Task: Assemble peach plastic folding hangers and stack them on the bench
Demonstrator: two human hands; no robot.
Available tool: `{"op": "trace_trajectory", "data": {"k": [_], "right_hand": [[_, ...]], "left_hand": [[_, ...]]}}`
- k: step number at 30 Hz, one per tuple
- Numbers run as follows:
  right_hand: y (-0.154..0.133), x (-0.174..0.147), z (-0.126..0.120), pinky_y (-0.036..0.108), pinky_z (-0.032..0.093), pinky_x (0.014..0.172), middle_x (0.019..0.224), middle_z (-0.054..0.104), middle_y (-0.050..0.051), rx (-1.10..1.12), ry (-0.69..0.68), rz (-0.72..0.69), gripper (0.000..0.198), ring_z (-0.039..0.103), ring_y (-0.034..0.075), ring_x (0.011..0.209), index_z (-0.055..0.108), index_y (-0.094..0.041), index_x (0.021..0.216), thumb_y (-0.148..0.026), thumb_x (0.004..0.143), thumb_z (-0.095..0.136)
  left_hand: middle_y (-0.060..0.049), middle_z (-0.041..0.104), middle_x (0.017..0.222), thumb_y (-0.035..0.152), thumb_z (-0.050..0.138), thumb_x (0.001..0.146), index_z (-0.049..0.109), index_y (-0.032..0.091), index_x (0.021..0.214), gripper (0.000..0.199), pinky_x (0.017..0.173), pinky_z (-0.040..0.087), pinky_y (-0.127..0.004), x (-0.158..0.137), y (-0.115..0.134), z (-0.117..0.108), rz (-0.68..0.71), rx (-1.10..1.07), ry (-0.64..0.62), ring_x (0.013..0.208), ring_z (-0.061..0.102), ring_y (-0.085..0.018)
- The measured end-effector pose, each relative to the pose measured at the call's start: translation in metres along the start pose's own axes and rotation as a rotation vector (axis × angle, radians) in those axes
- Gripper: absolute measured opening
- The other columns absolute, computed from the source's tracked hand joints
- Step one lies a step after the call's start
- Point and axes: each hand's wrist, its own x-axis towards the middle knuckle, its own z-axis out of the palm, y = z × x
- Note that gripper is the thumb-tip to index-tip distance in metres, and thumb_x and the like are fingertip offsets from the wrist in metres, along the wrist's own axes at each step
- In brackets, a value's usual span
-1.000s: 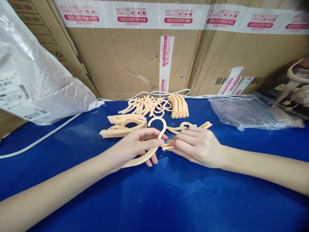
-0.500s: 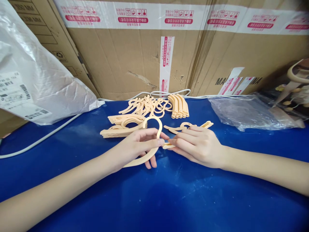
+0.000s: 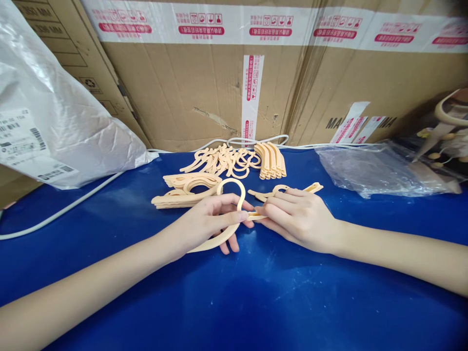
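Between thumb and fingers, my left hand (image 3: 214,219) grips a cream plastic hanger hook piece (image 3: 239,187) whose curl stands upright; a curved arm runs from it below the palm. My right hand (image 3: 298,217) pinches a cream hanger arm (image 3: 260,215), its end meeting the hook piece at my left fingertips. Whether the two are joined is hidden by the fingers. Just behind my right hand lie more loose hanger parts (image 3: 265,193), partly covered by it. Folded hangers (image 3: 183,199) are stacked behind my left hand.
A heap of hook pieces (image 3: 219,160) and a neat row of hanger arms (image 3: 270,160) lie at the back of the blue table (image 3: 234,302). Clear plastic film (image 3: 369,168) is on the right, a white parcel bag (image 3: 66,122) on the left. Cardboard boxes (image 3: 183,92) stand behind a white cable (image 3: 91,192).
The hanger arm's near end has come up level with my left fingertips, against the hook piece. My right hand has shifted slightly; the hook has dipped a little.
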Motion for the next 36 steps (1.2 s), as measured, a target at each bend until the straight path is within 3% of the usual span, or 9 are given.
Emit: {"op": "trace_trajectory", "data": {"k": [12,19,29,36], "right_hand": [[-0.0010,0.0003,-0.0004,0.026,0.039,0.062,0.065,0.061,-0.001,-0.075,0.055,-0.098,0.023,0.056,0.011,0.064,0.058,-0.015,0.074,-0.022,0.093,0.048],[-0.0011,-0.0002,-0.0002,0.026,0.038,0.063,0.065,0.060,-0.002,-0.093,0.041,-0.105,0.019,0.053,0.010,0.062,0.060,-0.015,0.076,-0.018,0.092,0.050],[-0.0016,0.0005,-0.0012,0.026,0.040,0.064,0.064,0.061,0.000,-0.063,0.060,-0.076,0.024,0.057,0.013,0.067,0.061,-0.014,0.072,-0.021,0.092,0.050],[-0.0010,-0.0010,-0.0002,0.026,0.039,0.065,0.065,0.062,-0.001,-0.066,0.069,-0.094,0.017,0.057,0.012,0.068,0.062,-0.014,0.078,-0.019,0.091,0.052]], "left_hand": [[-0.003,0.066,0.090,0.029,0.056,0.084,0.057,0.019,0.101,0.020,0.044,0.051,-0.019,-0.0027,0.0023,0.0003,-0.004,-0.029,-0.007,0.052,0.064,-0.011],[0.002,0.059,0.056,0.028,0.054,0.084,0.058,0.018,0.099,0.018,0.045,0.052,-0.019,-0.0055,0.0032,-0.0003,-0.012,-0.015,0.021,0.051,0.062,-0.013],[0.000,0.062,0.055,0.030,0.057,0.084,0.056,0.016,0.093,0.016,0.045,0.052,-0.018,-0.0045,0.0026,-0.0001,-0.027,-0.016,0.012,0.049,0.062,-0.012],[0.000,0.062,0.057,0.033,0.058,0.084,0.056,0.017,0.091,0.018,0.048,0.053,-0.019,-0.0038,0.0014,-0.0009,-0.005,-0.003,-0.007,0.052,0.063,-0.013]]}}
